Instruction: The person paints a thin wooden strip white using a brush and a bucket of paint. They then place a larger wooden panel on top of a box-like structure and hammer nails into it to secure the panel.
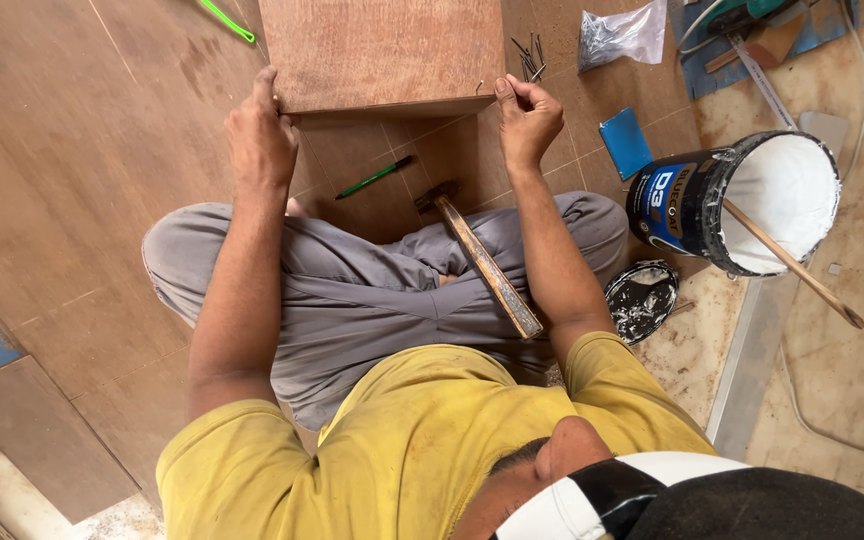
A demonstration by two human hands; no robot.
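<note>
A person sits cross-legged on a plywood floor point(72, 180), so everything lies within arm's reach. A brown wooden panel point(382, 50) stands just past the knees. The left hand point(260, 135) wraps over its left corner, steadying it. The right hand point(524, 118) is pinched narrow at the right corner, seemingly on a small nail, too small to tell. A white glue bucket point(742, 200) with a stirring stick point(792, 265) lies tipped on the right. A hammer point(482, 262) rests across the lap, handle ready. A green pencil point(376, 177) lies between the knees and loose nails point(530, 55) beside the panel.
</note>
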